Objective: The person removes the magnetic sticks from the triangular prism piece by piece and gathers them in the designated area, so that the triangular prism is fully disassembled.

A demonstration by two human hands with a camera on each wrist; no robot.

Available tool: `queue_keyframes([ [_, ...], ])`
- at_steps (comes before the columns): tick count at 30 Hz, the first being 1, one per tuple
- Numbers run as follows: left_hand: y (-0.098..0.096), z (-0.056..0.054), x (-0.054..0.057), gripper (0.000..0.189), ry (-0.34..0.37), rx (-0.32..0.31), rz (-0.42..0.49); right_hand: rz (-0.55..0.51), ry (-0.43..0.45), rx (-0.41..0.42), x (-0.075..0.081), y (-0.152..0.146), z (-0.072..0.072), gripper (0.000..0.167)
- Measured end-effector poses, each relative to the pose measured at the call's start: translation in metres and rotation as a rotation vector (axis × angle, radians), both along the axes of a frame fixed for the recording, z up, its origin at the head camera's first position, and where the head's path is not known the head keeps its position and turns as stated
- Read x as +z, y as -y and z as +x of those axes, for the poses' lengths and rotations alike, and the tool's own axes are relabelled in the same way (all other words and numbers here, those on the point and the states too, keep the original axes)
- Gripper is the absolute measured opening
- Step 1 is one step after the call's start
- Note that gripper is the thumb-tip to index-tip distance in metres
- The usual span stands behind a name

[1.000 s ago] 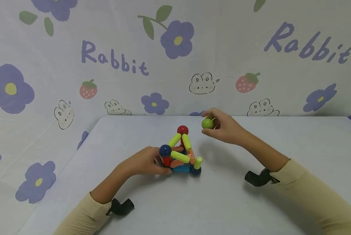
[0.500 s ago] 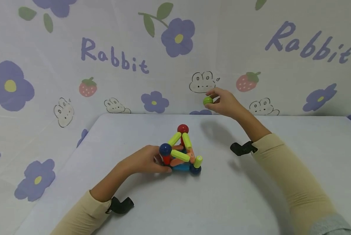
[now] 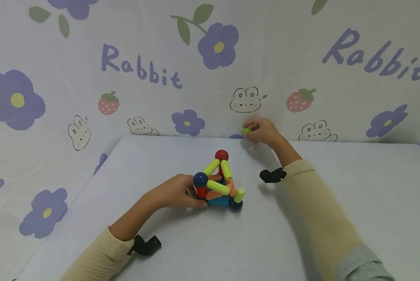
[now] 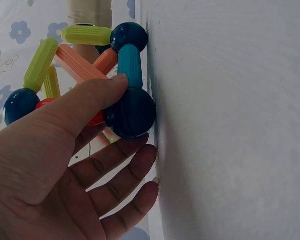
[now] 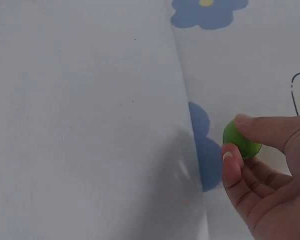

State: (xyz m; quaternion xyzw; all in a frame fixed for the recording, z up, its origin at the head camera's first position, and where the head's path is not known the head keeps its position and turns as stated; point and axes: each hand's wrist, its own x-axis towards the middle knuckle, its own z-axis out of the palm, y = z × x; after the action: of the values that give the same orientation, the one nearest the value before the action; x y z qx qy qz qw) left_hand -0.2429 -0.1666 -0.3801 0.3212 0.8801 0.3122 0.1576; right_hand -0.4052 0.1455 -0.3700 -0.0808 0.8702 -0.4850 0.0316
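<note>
A magnetic rod-and-ball frame (image 3: pixel 218 187) stands mid-table in the head view, built of yellow-green, orange, red and blue rods. A red ball (image 3: pixel 222 155) tops its far corner and a dark blue ball (image 3: pixel 200 179) its near left one. My left hand (image 3: pixel 174 193) grips that left corner; in the left wrist view the thumb lies over a lower dark blue ball (image 4: pixel 131 113). At the table's back edge, my right hand (image 3: pixel 264 132) pinches a green ball (image 5: pixel 244 141) between thumb and fingers, away from the frame.
Under everything lies a white table (image 3: pixel 210 242). Behind it hangs a cloth (image 3: pixel 143 35) printed with flowers, rabbits and strawberries. A short yellow-green rod (image 3: pixel 240 195) stands upright on the frame's near right dark blue ball (image 3: pixel 236 204).
My right hand has carried the green ball away from beside the frame, up and back, then lowered slightly near the back edge. The left hand and the frame have stayed in place.
</note>
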Motion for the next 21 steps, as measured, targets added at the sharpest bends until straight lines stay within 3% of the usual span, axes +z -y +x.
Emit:
queue_keyframes([
  [9,-0.001,0.0,-0.001,0.048,0.008,0.002,0.018,0.183,0.023,-0.067,-0.013,0.012,-0.007,0.033],
  [21,0.001,0.0,0.001,0.046,0.023,0.013,0.015,0.131,0.022,-0.075,-0.017,0.008,-0.004,0.035],
])
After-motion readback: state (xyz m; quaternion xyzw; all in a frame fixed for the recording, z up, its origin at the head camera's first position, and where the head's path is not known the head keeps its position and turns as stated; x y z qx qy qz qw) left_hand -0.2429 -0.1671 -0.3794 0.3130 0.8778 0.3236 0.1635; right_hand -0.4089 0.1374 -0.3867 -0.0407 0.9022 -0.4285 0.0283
